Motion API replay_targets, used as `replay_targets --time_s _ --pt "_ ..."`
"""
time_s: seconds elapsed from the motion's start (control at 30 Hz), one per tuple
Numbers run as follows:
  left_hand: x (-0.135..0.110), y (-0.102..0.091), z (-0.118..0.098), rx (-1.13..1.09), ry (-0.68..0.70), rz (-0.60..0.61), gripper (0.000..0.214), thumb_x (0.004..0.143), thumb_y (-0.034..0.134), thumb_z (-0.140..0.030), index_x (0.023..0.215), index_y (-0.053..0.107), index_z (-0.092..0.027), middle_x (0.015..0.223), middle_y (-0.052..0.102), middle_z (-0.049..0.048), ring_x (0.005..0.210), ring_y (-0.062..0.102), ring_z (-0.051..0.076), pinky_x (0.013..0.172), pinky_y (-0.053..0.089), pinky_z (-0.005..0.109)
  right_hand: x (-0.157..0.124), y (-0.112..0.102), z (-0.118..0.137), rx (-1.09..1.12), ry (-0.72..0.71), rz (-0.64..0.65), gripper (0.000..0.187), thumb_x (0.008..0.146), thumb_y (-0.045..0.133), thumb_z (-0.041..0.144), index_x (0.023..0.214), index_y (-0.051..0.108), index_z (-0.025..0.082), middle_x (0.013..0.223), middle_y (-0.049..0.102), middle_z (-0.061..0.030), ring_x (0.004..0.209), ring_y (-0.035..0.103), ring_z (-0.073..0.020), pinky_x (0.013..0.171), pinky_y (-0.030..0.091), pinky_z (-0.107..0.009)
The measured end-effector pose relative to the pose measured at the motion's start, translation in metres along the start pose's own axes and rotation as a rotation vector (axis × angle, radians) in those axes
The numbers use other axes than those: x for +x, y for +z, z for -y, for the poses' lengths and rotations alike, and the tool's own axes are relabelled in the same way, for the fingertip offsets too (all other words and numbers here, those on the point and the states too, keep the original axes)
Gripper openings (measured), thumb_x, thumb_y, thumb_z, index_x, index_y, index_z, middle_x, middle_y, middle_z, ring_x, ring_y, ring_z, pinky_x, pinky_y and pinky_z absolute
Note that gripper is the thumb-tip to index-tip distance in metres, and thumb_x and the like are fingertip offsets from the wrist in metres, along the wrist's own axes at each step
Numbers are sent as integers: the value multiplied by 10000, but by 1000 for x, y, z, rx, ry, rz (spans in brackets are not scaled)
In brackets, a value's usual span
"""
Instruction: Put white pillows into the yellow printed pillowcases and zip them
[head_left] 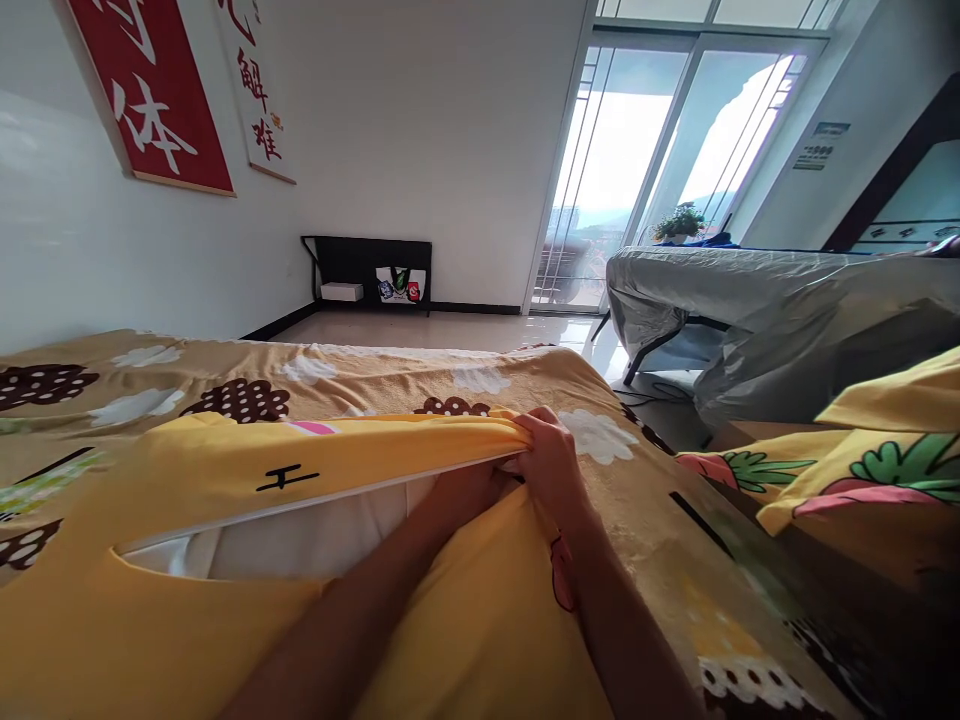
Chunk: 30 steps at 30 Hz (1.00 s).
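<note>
A yellow pillowcase (247, 465) lies open on the bed in front of me, and a white pillow (300, 540) shows through its mouth. My right hand (551, 455) is closed on the far corner of the pillowcase, pinching the upper edge of the opening. My left hand (469, 485) reaches into the same corner, under the cloth; its fingers are mostly hidden inside the case.
The bed carries a tan blanket (420, 375) with brown and white prints. A second yellow cloth with a carrot print (870, 470) lies at the right. A grey-covered table (772, 300) stands beyond, by the balcony doors (660, 150). A black low shelf (367, 270) sits against the far wall.
</note>
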<state>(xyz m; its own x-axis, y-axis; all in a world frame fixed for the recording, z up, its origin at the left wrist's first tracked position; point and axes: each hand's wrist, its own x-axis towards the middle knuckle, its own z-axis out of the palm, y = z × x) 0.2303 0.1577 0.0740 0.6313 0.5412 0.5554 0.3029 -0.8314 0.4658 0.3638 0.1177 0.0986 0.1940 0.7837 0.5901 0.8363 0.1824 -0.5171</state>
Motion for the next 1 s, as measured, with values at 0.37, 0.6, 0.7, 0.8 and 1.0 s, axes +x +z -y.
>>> replay_targets --time_s 0.37,0.6,0.7,0.8,1.0 --pt "-5 1 -5 -14 69 29 369 938 454 -306 1263 618 -247 1332 594 59 1268 483 277 1162 263 523 -4 -5 9 -82 28 -38 433 634 429 27 931 709 173 866 587 -50 734 528 -157 672 394 -251" --pt "-7 -6 -7 -66 114 -3 380 948 446 -319 1293 593 -258 1354 577 52 1297 463 272 1159 286 510 -5 -10 13 -41 14 -40 365 631 443 26 829 707 184 904 572 -50 767 528 -152 672 406 -240" --pt "-12 -8 -12 -49 124 -82 412 957 428 -313 1348 534 -237 1361 569 73 1302 468 266 1158 299 501 -7 -15 18 -3 0 -43 424 674 452 63 963 730 200 871 549 -46 780 531 -161 681 422 -244" --pt "-20 -16 -25 92 210 -36 391 966 410 -295 1316 551 -196 1345 581 99 1274 511 260 1126 367 459 -13 -25 24 49 -8 -37 493 676 433 63 1033 739 210 824 532 -39 759 533 -155 700 439 -242" --pt "-18 -45 -60 313 363 116 364 977 391 -260 1271 583 -163 1296 624 87 1228 558 204 1073 434 333 -22 -48 36 145 -33 -107 519 627 441 85 1002 762 247 779 535 -20 698 531 -138 664 444 -224"
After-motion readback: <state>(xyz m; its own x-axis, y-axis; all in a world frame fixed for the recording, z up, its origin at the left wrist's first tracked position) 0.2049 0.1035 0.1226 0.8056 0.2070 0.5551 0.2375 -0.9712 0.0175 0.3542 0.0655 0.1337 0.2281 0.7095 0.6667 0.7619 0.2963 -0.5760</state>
